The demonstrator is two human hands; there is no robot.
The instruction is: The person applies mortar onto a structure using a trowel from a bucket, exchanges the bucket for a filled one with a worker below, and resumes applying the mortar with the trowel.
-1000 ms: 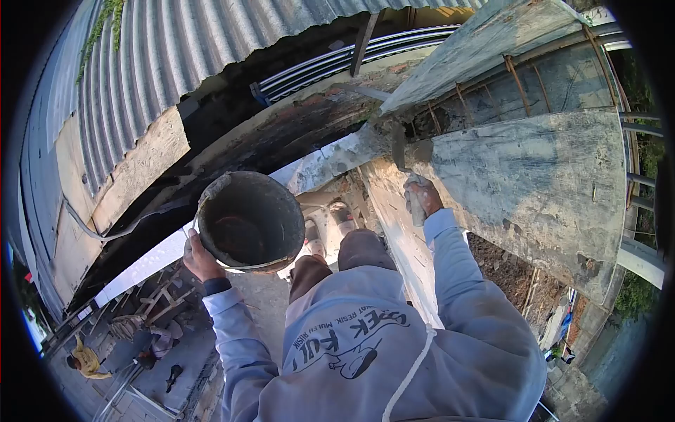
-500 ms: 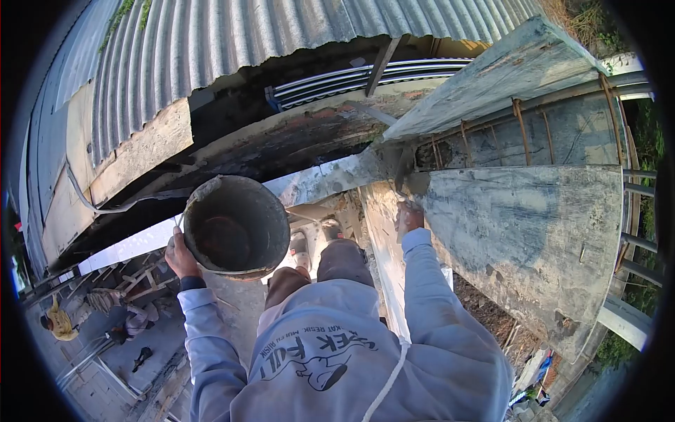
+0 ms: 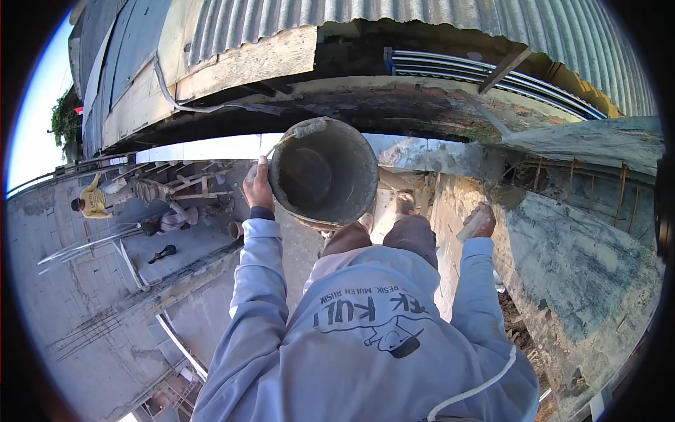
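My left hand (image 3: 258,188) is closed on the left side of a dark, mortar-stained bucket (image 3: 358,179), by its rim and handle. The bucket's mouth faces me, and its inner walls carry dried grey residue. My right hand (image 3: 481,221) is wrapped round the pale handle of a trowel (image 3: 467,232), whose blade is hard to make out against the wall. Beside that hand stands a form panel (image 3: 562,260) smeared with grey mortar, with a patch of wet-looking mortar (image 3: 508,195) at its upper left corner.
A narrow concrete ledge (image 3: 211,150) runs ahead of me, under a corrugated roof (image 3: 422,10). Rusty rebar (image 3: 621,193) sticks up between panels at right. Far below on the left are a person in yellow (image 3: 92,200) and another person (image 3: 172,219). A white cord (image 3: 478,385) hangs at my chest.
My view has swung left, so the bucket and both hands appear further right. My right hand has drawn the trowel back from the panel's corner. The left hand still holds the bucket.
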